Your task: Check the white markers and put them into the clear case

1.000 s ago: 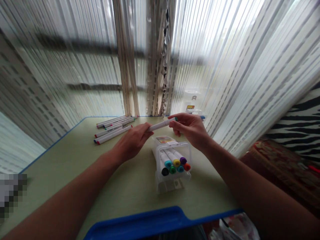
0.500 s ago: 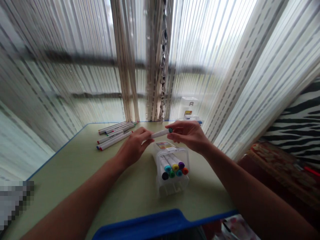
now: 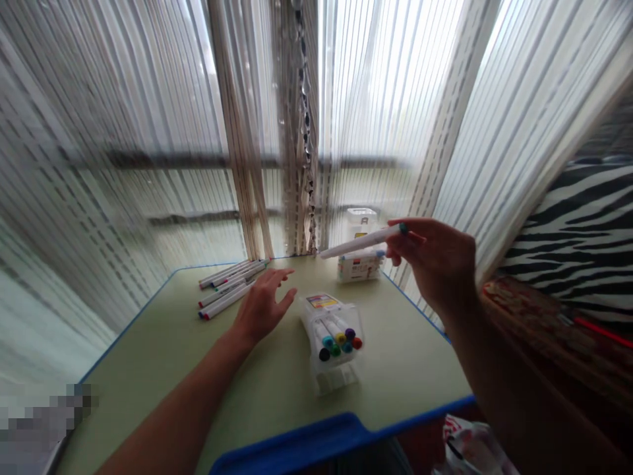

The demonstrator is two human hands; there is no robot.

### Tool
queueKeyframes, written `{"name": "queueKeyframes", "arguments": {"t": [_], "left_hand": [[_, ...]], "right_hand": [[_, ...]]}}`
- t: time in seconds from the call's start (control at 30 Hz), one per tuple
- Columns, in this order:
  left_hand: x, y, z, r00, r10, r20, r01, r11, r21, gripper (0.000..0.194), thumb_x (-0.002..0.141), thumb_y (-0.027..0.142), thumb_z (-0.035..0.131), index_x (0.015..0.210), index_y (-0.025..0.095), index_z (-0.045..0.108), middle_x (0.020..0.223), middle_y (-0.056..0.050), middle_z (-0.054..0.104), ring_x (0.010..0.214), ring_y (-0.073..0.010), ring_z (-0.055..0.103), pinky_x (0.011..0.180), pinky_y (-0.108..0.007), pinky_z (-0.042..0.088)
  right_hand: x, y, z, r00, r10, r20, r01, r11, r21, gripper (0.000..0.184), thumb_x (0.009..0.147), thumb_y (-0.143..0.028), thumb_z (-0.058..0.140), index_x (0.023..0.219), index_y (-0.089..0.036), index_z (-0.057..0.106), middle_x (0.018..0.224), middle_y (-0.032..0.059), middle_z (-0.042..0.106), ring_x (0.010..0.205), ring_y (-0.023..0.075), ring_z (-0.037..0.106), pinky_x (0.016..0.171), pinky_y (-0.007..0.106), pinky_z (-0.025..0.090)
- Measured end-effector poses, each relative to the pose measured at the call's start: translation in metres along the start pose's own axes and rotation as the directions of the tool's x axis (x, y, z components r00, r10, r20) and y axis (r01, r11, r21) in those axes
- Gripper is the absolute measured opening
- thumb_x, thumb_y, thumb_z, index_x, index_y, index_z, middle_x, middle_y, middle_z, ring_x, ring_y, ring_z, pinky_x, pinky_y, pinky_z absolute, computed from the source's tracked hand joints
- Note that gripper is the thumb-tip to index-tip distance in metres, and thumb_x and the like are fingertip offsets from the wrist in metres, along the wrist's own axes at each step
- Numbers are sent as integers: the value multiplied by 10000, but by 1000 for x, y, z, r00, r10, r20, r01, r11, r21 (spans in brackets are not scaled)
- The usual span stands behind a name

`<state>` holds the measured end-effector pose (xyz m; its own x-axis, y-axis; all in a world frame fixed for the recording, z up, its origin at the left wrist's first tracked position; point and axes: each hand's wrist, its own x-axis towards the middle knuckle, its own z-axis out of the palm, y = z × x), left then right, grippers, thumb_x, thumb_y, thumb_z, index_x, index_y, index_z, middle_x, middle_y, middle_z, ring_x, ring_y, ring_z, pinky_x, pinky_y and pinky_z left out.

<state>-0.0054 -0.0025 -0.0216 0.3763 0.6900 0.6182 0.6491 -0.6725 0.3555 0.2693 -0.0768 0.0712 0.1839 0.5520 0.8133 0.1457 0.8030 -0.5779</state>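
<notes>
Marker (image 3: 363, 242) now sits pinched in the right hand (image 3: 442, 258) alone. The left hand (image 3: 264, 305) has let go, loosely open, empty and free.

Slim white marker (image 3: 362, 241), aslant in mid-air, its dark green end uppermost in the right hand (image 3: 438, 257).

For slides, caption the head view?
Right hand holding a marker; left hand open near loose markers and clear box.
</notes>
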Motion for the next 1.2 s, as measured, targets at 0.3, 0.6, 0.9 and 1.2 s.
{"name": "queueKeyframes", "arguments": {"t": [0.3,0.6,0.9,1.2], "left_hand": [[-1,9,3,998,0,60,2,999,-38,316,928,267,562,1204,140,646,1053,-110,682,899,-220,652,861,-404,540],[-2,11,1,998,-10,61,12,999,-31,327,923,258,560,1214,135,647,1032,-106,686,882,-217,643,851,-411,541],[-2,10,1,999,21,49,-20,1000,-10,315,920,259,561,1211,170,643,1004,-84,692,871,-211,658,831,-392,549],[-1,7,2,997,12,70,-11,1000,-5,326,924,267,555,1222,162,639,1011,-88,693,875,-212,658,797,-386,550]], "right_hand": [[-57,-91,-27,988,-106,-110,62,937,-344,199,764,-238,849,948,-295,800,886,50,752,686,206,701,533,333,576],[-83,-101,-19,929,-223,295,332,853,-403,325,817,-184,795,1131,-260,757,927,65,784,688,188,744,524,259,609],[-84,-94,1,890,-269,367,408,830,-380,378,805,-105,782,1155,-241,734,928,39,800,729,170,763,616,235,643],[-92,-71,23,853,-315,416,473,804,-361,211,861,-134,748,1069,-145,715,896,72,791,734,170,752,634,264,608]]}}
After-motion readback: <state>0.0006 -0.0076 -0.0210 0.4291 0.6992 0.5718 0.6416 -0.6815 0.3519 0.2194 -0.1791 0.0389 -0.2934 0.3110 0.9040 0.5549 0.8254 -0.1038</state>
